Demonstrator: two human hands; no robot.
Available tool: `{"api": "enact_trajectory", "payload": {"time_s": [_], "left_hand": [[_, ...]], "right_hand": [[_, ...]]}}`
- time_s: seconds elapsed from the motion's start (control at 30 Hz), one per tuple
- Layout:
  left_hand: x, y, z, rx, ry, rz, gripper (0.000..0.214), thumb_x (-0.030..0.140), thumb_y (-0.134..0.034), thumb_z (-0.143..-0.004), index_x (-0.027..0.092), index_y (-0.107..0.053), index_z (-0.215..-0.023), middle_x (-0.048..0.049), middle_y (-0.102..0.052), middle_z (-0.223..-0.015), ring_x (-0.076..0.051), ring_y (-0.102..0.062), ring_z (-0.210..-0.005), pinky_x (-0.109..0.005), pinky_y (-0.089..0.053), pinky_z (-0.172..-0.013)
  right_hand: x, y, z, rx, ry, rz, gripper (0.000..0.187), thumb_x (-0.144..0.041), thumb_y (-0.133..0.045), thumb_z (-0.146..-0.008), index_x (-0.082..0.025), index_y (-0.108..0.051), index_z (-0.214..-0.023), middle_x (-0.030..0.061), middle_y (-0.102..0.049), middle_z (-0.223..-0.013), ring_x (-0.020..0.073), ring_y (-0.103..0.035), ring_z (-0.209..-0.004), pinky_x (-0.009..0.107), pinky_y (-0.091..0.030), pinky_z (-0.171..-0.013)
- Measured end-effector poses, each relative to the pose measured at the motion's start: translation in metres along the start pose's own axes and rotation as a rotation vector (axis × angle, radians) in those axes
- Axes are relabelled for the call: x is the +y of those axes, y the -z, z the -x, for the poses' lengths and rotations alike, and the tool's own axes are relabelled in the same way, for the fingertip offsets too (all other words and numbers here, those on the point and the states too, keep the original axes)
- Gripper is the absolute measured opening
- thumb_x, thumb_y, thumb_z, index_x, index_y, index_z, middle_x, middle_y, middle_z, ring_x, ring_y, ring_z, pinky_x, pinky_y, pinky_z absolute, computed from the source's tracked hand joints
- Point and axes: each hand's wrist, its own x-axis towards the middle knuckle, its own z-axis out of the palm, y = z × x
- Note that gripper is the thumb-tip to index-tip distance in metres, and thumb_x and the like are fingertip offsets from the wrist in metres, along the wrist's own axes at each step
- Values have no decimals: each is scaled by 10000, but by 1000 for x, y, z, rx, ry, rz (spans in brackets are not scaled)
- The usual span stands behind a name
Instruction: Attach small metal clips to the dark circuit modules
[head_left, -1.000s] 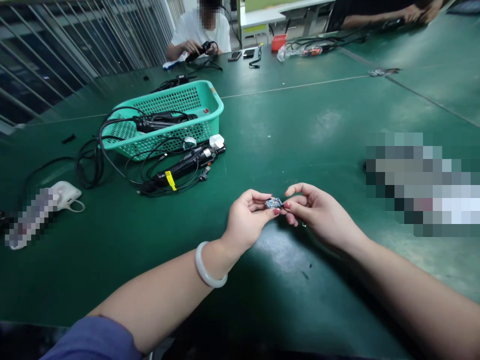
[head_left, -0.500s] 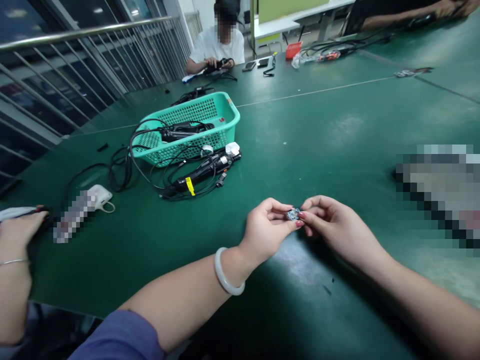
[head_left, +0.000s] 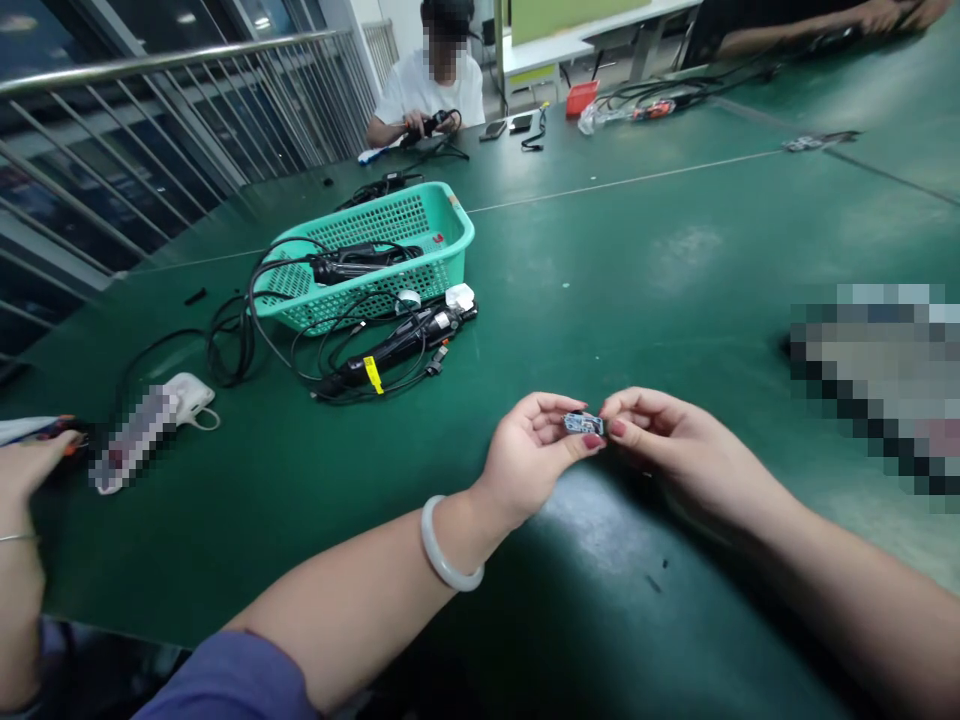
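Observation:
Above the green table, my left hand (head_left: 536, 445) pinches a small circuit board (head_left: 583, 424) between thumb and fingers. The board looks blue and silver, with fine parts too small to make out. My right hand (head_left: 656, 430) is closed in a pinch at the board's right end, its thumb and forefinger meeting there. Part of the board is hidden behind my fingertips. Left of my hands lies a black handheld device (head_left: 394, 350) with a coiled cable and a yellow tag.
A turquoise basket (head_left: 469, 235) holds another black device and cables. Nearer the left edge lies a white item (head_left: 187, 395) with a loop, beside a co-worker's hand (head_left: 37, 460). A blurred-out flat object (head_left: 885, 380) lies at right. Another person (head_left: 431, 95) sits across the table.
The board has turned between my fingers, so more of its long face shows. My right fingertips have shifted slightly to the right along it. The view has moved a little.

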Motion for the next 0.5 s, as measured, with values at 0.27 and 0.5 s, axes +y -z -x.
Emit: {"api": "enact_trajectory", "payload": {"time_s": [0.27, 0.5], "left_hand": [[-5, 5, -6, 59, -17, -34, 288, 107, -669, -710, 173, -529, -953, 12, -576, -833, -72, -576, -656, -286, -479, -753], [-6, 5, -7, 56, -37, -113, 221, 46, -571, -757, 164, -547, -942, 11, -550, -802, -66, -553, -661, -254, -450, -725]], "right_hand": [[7, 60, 0, -175, 102, 789, 181, -407, -699, -683, -259, -682, -786, 4, -653, -621, 181, -593, -529, 306, -450, -483], [10, 44, -3, -210, 104, 1048, 128, -175, -551, -743, -235, -602, -642, 4, -643, -683, 172, -594, -630, 305, -456, -592]]}}
